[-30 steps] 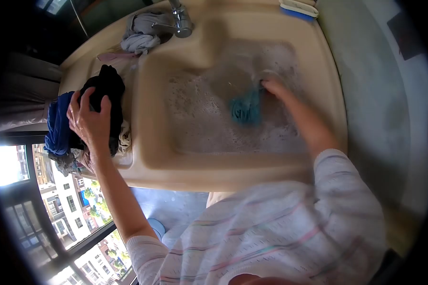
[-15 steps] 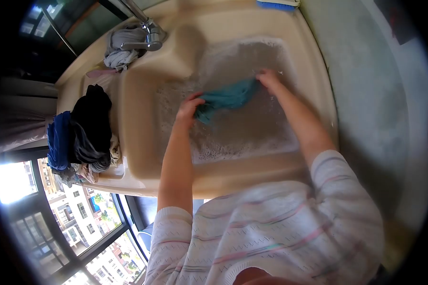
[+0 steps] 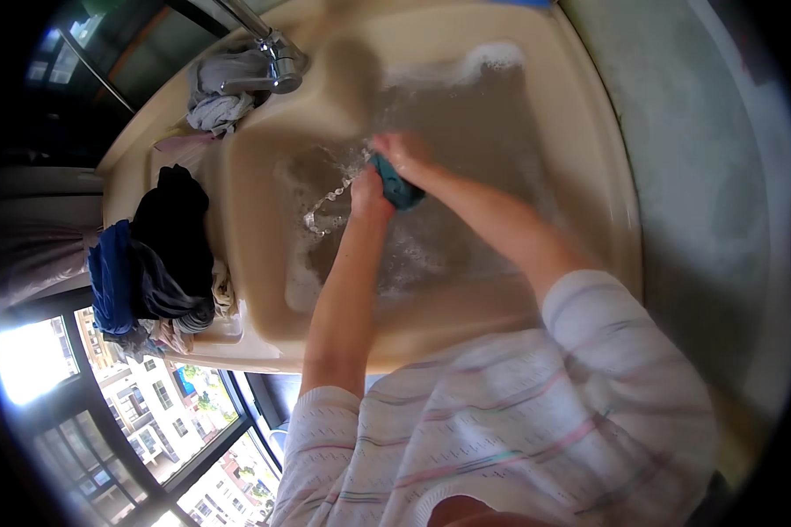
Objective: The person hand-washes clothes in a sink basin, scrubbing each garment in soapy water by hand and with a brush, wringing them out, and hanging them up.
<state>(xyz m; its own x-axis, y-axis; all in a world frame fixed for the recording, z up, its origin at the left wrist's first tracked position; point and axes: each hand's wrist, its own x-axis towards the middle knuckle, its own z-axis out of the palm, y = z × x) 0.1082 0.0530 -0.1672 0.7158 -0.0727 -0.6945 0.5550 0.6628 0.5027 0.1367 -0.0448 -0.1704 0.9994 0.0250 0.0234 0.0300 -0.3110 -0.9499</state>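
Observation:
A wet teal cloth [image 3: 399,186] is bunched up between my two hands over the sink's cloudy, soapy water [image 3: 466,220]. My left hand [image 3: 370,194] is closed on its left side. From above, my right hand [image 3: 402,155] grips the top of the bundle, its fingers slightly blurred. Water splashes off to the left of the hands. The cloth's full shape is hidden in the folds and behind the fingers.
The beige sink [image 3: 255,228] has a chrome faucet [image 3: 284,70] at upper left. Grey clothes [image 3: 224,97] lie behind it. Black clothes [image 3: 176,228] and blue clothes [image 3: 110,272] are heaped on the left ledge. A window [image 3: 149,404] is at lower left; a wall [image 3: 677,176] is on the right.
The cloth was stretched between my hands and is now bunched together. My right hand has moved left to meet my left hand, which shifted slightly right. Water now splashes, and foam has shifted.

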